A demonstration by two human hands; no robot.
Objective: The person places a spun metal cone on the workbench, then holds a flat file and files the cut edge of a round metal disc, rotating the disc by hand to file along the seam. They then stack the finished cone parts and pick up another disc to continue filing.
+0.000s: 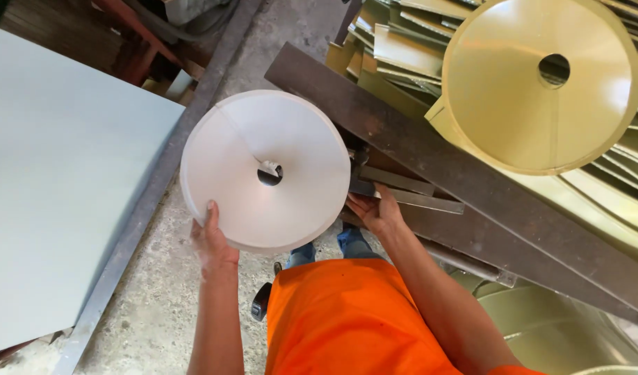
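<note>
- I'd keep my left hand (211, 243) curled on the near-left rim of the white cone (265, 170), thumb on top, and steady it before turning.
- My right hand (374, 208) cups the cone's right edge from behind; whether those fingers are closed I cannot tell.
- The cone sits centre, against the dark steel bar (465, 173): shallow, matte white, one seam, small centre hole.

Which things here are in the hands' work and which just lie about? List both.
In hand:
- white cone disc, with a centre hole, held at both rims
- left hand on its near edge
- right hand at its right edge

Lying about:
- yellow cone disc
- stacked yellow sheet pieces
- dark steel bar
- pale grey sheet
- concrete floor
</note>
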